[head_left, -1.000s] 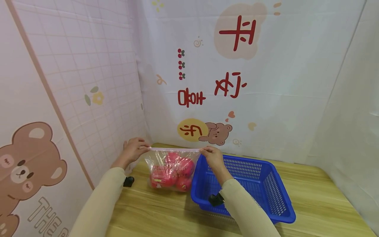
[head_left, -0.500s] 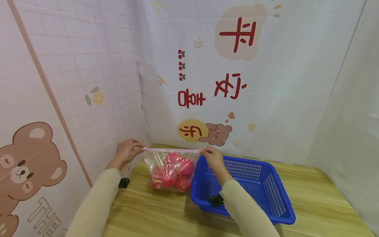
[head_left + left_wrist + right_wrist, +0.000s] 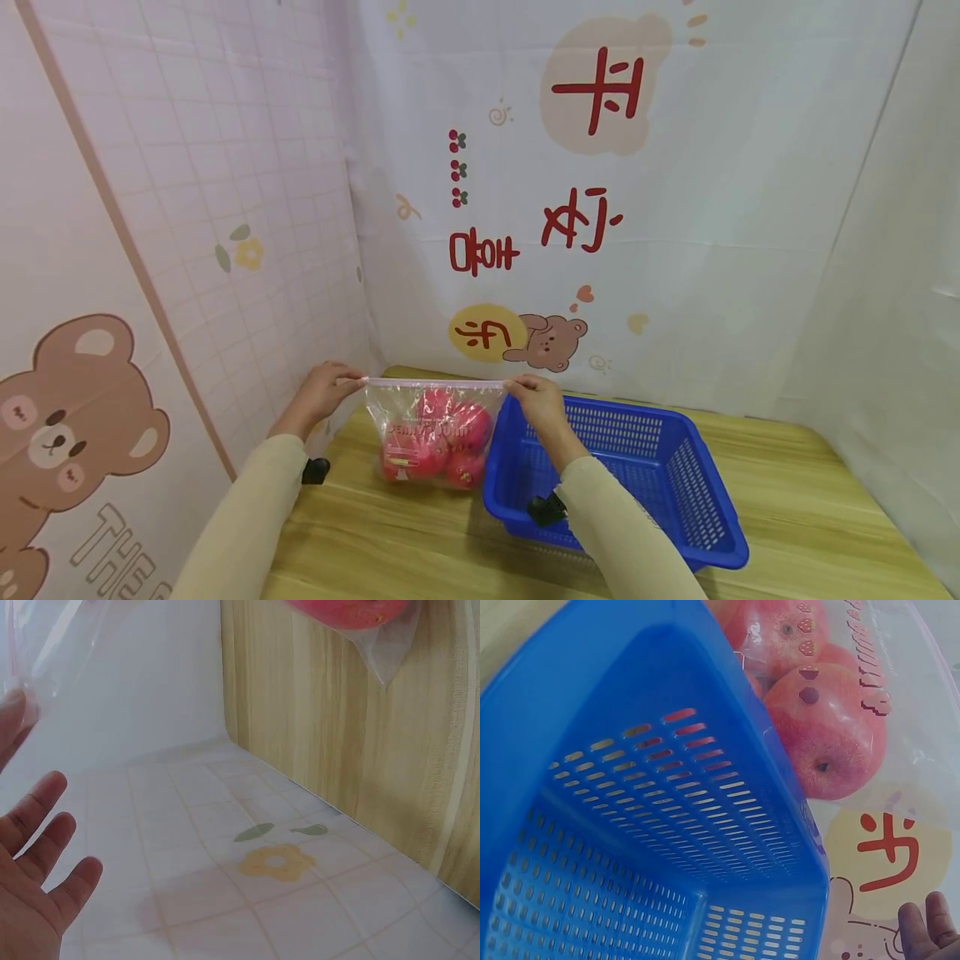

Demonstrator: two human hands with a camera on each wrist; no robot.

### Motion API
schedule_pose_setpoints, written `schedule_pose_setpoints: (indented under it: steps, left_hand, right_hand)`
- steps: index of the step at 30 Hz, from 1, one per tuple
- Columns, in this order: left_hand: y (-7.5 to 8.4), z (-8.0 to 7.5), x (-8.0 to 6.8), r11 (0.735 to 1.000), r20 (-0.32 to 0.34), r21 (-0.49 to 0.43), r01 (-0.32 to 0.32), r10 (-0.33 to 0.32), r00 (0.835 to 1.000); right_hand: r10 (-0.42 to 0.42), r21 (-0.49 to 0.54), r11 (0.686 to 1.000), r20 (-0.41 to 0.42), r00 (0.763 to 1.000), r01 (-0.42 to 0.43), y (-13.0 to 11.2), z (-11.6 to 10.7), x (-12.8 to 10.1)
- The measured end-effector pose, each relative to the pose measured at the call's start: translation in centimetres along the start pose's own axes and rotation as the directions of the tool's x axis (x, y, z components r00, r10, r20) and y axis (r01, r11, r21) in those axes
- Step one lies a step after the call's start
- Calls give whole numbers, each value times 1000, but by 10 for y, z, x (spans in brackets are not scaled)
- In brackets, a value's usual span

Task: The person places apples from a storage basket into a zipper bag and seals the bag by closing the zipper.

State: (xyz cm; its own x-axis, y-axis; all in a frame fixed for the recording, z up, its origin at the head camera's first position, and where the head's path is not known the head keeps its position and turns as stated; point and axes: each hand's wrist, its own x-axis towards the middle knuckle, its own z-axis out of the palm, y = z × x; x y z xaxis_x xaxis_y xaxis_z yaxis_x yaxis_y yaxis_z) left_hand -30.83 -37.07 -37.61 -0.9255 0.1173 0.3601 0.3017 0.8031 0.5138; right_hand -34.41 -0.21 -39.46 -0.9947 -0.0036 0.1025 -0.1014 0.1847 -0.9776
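A clear plastic zip bag (image 3: pixel 377 417) with printed lettering stands on the table, its pale pink top strip stretched level. Inside it are several red apples (image 3: pixel 465 471), and the right wrist view shows an apple (image 3: pixel 826 739) close up through the plastic. My left hand (image 3: pixel 322 392) pinches the strip's left corner between thumb and forefinger. In the left wrist view the other fingers (image 3: pixel 46 806) of that hand are spread apart. At the right end of the strip, my right hand (image 3: pixel 542 404) pinches the corner, reaching over the basket's left side.
A blue perforated plastic basket (image 3: pixel 678 425) stands right beside the bag, with nothing visible inside. Both rest on a wood-grain table (image 3: pixel 390 542). Printed cloth walls (image 3: pixel 675 250) close off the back and sides.
My left hand has slid leftward along the strip to the bag's left corner, then sunk slightly. My right hand keeps its pinch at the right corner. The basket stays put.
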Motion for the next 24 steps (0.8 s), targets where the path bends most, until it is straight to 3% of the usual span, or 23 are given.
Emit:
schedule_pose_setpoints:
  steps: [4,6,14,24]
  left_hand:
    - [-2,1,-1,993,38,-13,114,-113,993]
    - [-1,1,-3,991,45,-7,135,-135,990]
    - [3,-3,-5,994,-21,-23,105,-105,994]
    - [22,-12,-5,999,-91,3,44,-44,995]
  right_hand:
    - [12,14,1000,11,1000,-12,0,-2,0]
    - [10,12,1000,14,1000,-10,1,-2,0]
    - [-38,-14,999,36,999,39,-4,0,-1]
    - [-116,-2,993,107,987,117,-18,6,-20]
